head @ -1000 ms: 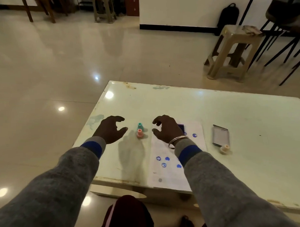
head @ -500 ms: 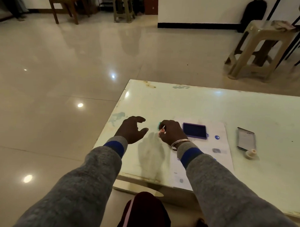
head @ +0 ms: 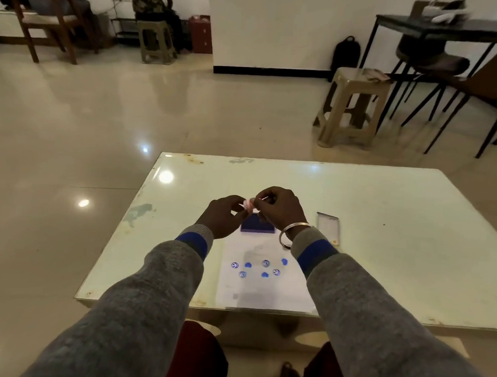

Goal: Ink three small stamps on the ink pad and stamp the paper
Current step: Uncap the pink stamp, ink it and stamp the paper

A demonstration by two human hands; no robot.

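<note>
A small pink stamp (head: 249, 204) is held up between both hands above the table. My right hand (head: 279, 207) pinches its right end and my left hand (head: 223, 217) grips its left end. Just below the hands lies the open blue ink pad (head: 257, 226) on the far end of a white paper (head: 264, 276). The paper carries several blue prints, smiley rings and hearts. The teal stamp is hidden from view.
The pale table (head: 381, 221) has the ink pad's clear lid (head: 328, 227) lying right of the paper, with a small cream stamp (head: 335, 242) at its near end. A plastic stool (head: 354, 107) and dark chairs stand beyond the table at the right.
My right hand took the pink stamp from the table's left side and lifted it. My left hand came up and closed on its other end above the ink pad.
</note>
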